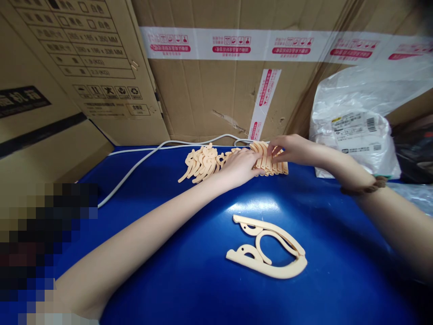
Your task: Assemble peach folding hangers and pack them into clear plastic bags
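Against the back of the blue table lies a row of overlapping beige plastic hanger arms (265, 155). My left hand (244, 163) is closed at the row's left end, its fingertips partly hidden. From the right, my right hand (291, 149) reaches over the same row, with fingers bent and closed on the arms. Left of my left hand sits a loose pile of small curved beige hanger pieces (202, 163). Nearer to me, one folding hanger (282, 272) lies flat and apart from both hands, its two arms folded around a curved hook.
A large cardboard box (203, 95) walls off the back, with another printed carton (111, 90) at left. A white cable (133, 176) runs along the table's rear and left. A white plastic bag (355, 131) with a label stands at right on the blue table (162, 280).
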### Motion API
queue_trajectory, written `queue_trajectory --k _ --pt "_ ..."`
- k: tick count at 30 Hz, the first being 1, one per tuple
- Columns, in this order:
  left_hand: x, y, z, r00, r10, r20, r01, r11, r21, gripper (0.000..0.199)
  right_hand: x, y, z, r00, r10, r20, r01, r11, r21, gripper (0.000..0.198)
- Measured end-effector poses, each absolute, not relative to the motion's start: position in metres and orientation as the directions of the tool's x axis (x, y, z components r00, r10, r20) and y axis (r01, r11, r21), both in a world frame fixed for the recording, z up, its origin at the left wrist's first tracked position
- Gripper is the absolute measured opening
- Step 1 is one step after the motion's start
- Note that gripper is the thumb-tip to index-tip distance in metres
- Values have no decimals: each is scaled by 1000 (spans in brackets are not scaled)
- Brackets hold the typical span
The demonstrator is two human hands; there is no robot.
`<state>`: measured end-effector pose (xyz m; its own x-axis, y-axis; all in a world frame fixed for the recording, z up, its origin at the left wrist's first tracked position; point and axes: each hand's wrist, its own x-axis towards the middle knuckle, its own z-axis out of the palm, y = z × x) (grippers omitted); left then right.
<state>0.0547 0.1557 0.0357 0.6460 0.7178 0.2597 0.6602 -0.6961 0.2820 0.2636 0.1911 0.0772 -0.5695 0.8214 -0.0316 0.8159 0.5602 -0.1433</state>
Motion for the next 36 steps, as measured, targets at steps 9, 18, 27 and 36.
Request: queue_trajectory --k 9,18,27,36 --pt "10 103 68 842 540 10 440 -695 568 38 260 174 96 -558 829 -26 827 554 -102 23" --pt "-8 85 70 849 483 -215 507 -632 586 18 215 124 107 -778 541 -321 625 611 -485 30" --pt "-16 96 56 673 738 -43 531 -442 723 11 197 114 90 -721 552 -419 692 548 -470 43" --pt "-12 108 58 392 917 -73 118 28 993 12 189 118 96 -680 733 -9 612 560 -558 38"
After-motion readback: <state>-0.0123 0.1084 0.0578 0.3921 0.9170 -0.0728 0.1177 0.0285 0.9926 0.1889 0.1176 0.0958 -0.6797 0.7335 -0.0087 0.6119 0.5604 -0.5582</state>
